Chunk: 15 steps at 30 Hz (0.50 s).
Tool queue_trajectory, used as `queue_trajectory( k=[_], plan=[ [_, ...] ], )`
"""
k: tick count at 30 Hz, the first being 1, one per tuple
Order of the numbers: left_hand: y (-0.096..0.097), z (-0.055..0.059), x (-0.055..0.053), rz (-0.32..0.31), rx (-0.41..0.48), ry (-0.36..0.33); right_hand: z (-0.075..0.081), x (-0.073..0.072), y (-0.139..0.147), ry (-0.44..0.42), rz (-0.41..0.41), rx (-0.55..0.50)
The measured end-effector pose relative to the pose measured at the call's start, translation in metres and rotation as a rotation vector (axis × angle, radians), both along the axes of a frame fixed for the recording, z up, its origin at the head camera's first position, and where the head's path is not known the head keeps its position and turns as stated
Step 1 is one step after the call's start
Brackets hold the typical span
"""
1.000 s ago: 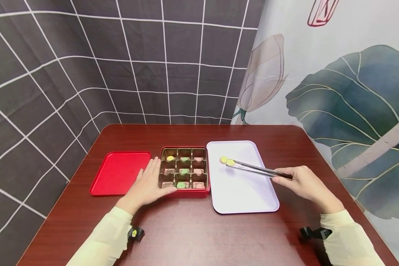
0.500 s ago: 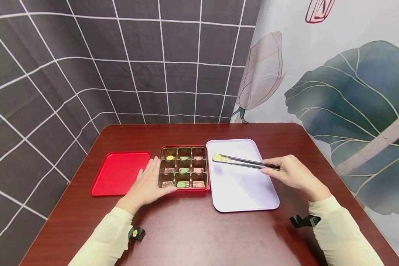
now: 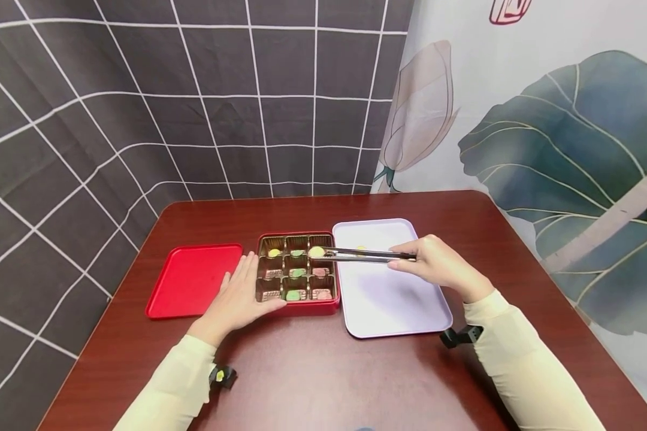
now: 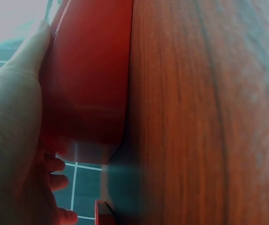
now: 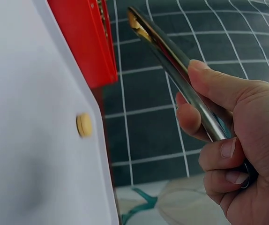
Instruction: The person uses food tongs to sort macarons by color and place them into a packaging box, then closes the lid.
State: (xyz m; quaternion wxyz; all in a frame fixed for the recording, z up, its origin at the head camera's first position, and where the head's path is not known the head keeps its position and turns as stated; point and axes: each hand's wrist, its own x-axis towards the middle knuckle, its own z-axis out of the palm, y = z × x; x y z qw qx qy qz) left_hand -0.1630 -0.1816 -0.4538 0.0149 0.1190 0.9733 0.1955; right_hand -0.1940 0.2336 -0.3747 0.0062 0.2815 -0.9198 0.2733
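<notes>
My right hand (image 3: 437,263) grips metal tongs (image 3: 363,254). A yellow macaron (image 3: 316,252) is pinched in their tips, above the back right compartment of the red box (image 3: 313,308). That compartment's contents are hidden behind it. My left hand (image 3: 237,299) lies along the box's left side with its fingers straight and its thumb at the front edge. Inside the divided tray, a yellow macaron (image 3: 274,253) sits at the back left. Green macarons (image 3: 294,295) occupy the middle column, and pink macarons (image 3: 321,294) show in the right column.
A white tray (image 3: 393,305) stands against the box's right side, with another yellow macaron (image 5: 84,124) on it near the far edge. The red lid (image 3: 194,281) lies left of the box. A grey gridded cloth (image 3: 221,120) hangs behind the table.
My right hand has carried the tongs and the yellow macaron left, from over the white tray to over the box. The left hand stays in place.
</notes>
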Motion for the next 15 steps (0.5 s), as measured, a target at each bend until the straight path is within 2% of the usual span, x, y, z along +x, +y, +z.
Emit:
queue_trajectory(
  k=[7,15],
  plan=[
    [0.000,0.000,0.001,-0.007,0.013,0.007,-0.003,-0.011,-0.021,0.030,0.086,-0.010],
    [-0.002,0.000,-0.001,-0.006,0.006,0.004,-0.005,-0.021,-0.040,0.016,0.140,-0.012]
  ],
)
